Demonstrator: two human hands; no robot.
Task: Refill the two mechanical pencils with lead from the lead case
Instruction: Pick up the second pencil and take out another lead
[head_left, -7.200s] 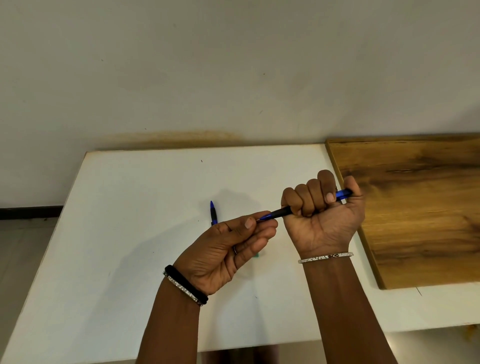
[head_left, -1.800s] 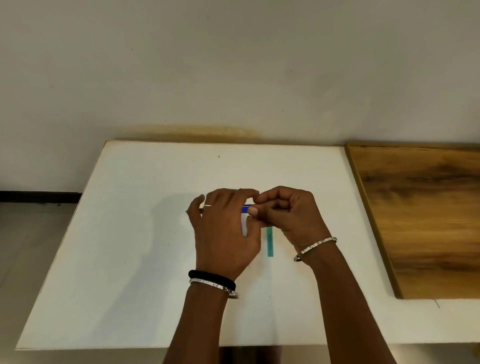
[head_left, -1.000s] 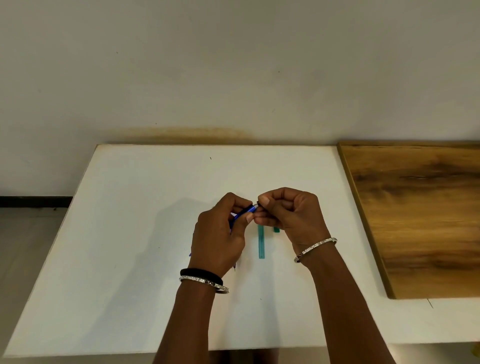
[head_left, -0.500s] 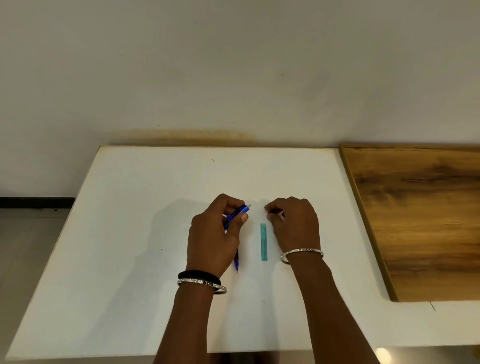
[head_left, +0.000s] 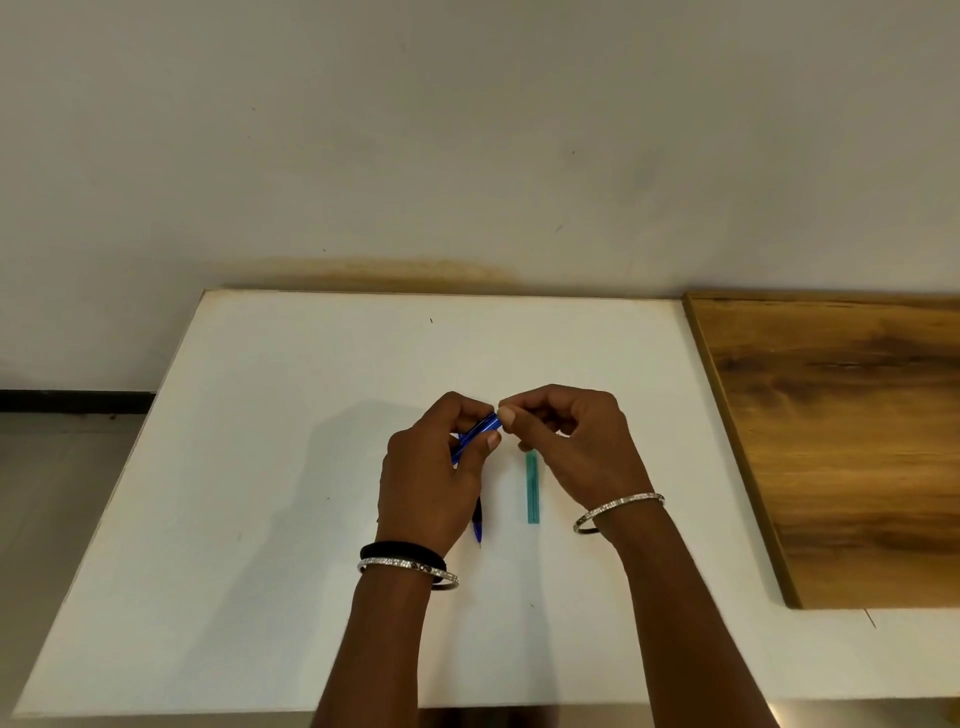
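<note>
Left hand (head_left: 426, 483): fingers clamped on 1 blue mechanical pencil (head_left: 475, 434), held slanted with its rear end raised toward the other hand, probably so the barrel opening faces the incoming lead.
Right hand (head_left: 576, 441): fingers pinched together at that rear end; whether they hold a lead or the cap is too small to tell.
Second pencil (head_left: 477, 525): lies on the white bench (head_left: 291, 467), tip toward the person, partly hidden under the left hand, parked within easy reach.
Lead case (head_left: 532, 488): teal, flat on the bench between the wrists, just beside the right hand.
Step, as judged: loading or capping 1 of the 2 pencils.
</note>
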